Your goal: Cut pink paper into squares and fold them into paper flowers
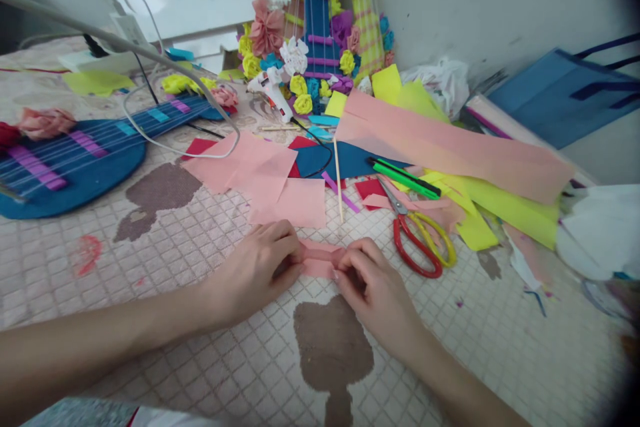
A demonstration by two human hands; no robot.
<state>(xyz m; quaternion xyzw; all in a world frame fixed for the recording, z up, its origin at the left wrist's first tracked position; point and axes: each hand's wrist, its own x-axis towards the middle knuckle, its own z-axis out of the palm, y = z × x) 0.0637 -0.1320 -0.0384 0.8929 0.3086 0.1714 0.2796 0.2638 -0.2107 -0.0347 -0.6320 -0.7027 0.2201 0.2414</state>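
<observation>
A small piece of pink crepe paper is stretched between my two hands, low over the quilted table cover. My left hand pinches its left end, and my right hand pinches the right end. A fold or ridge runs across the paper. Just beyond my fingers lie square pink paper pieces, with a thin wooden stick beside them. Right of my right hand rest scissors with one red and one yellow handle, and a green utility knife lies behind them.
A blue guitar-shaped craft with paper flowers lies at left, a white cable looping over it. A white glue gun stands at the back before flower-covered instrument shapes. A long pink paper strip covers yellow paper at right.
</observation>
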